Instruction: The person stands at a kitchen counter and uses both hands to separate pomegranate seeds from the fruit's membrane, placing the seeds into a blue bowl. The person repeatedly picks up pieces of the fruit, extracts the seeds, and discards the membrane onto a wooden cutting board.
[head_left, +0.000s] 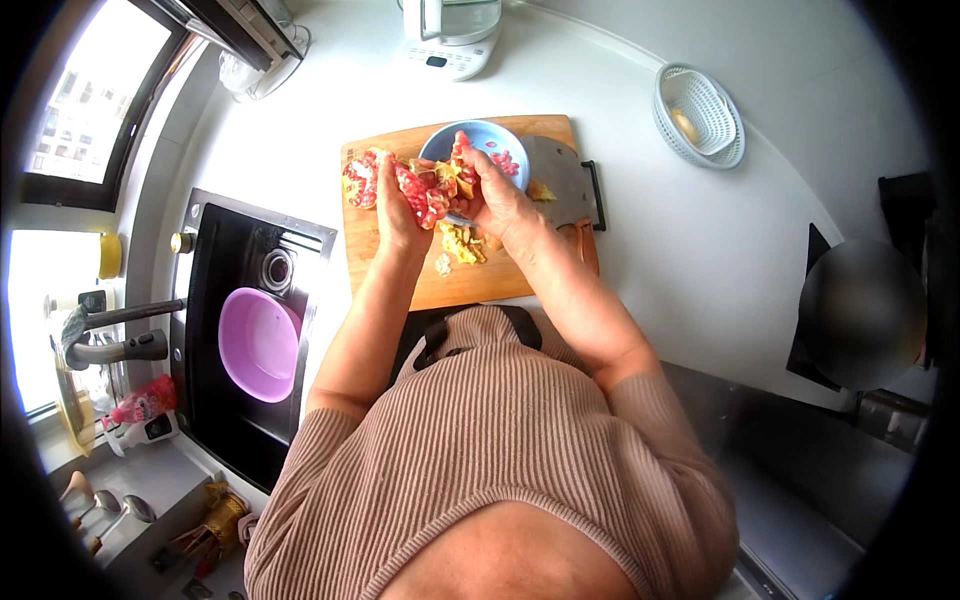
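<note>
Both hands are over a wooden cutting board (382, 274). My left hand (399, 214) grips a broken pomegranate piece (421, 199) with red seeds exposed. Between the thumb and fingers of my right hand (501, 196) is a smaller pomegranate section (463, 166) with yellowish pith; the two pieces meet or overlap. Another pomegranate chunk (360, 181) shows just left of my left hand; whether it is held cannot be told. Partly hidden under my hands, a light blue bowl (487, 129) contains loose pomegranate seeds (505, 162). Yellow peel scraps (463, 244) lie on the board near my wrists.
A cleaver (561, 180) rests at the board's right side, beside a peel scrap (541, 190). To the left, a purple basin (259, 345) sits in the black sink (232, 442). A white kitchen appliance (450, 56) and a pale basket (697, 112) stand farther back.
</note>
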